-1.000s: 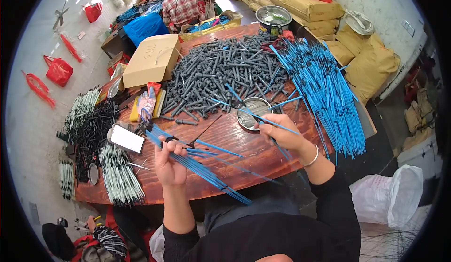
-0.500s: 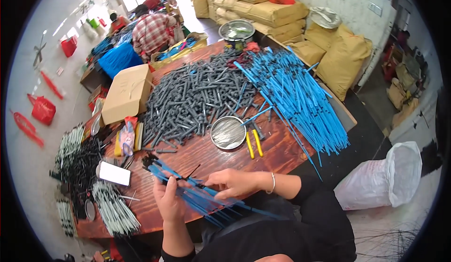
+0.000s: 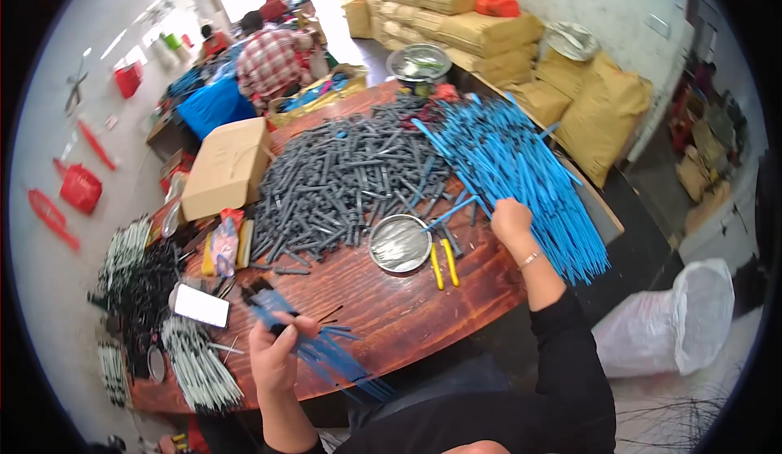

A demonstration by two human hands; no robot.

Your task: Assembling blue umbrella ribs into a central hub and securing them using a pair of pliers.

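Note:
In my left hand (image 3: 275, 350), at the front of the table, is a bundle of thin blue sticks (image 3: 326, 355) with black ends pointing up and left; their lower ends look blurred. My right hand (image 3: 513, 224) reaches out to the left edge of a large pile of blue sticks (image 3: 546, 185), its fingers curled in against them. Whatever is between those fingertips is hidden. Left of that hand sits a round metal dish (image 3: 400, 244) of fine silvery wires or pins, one blue stick lying across its rim. Yellow-handled pliers (image 3: 444, 264) lie beside the dish.
A heap of grey plastic tubes (image 3: 342, 177) covers the table's middle, with a cardboard box (image 3: 226, 169) to its left. A phone (image 3: 201, 304) and bundles of pale sticks (image 3: 199, 360) lie at left. A white sack (image 3: 664, 324) stands at right. Other people sit farther back.
My right hand has left the bundle and moved right and away from me to the blue pile. The left hand has shifted slightly left and down, keeping the bundle.

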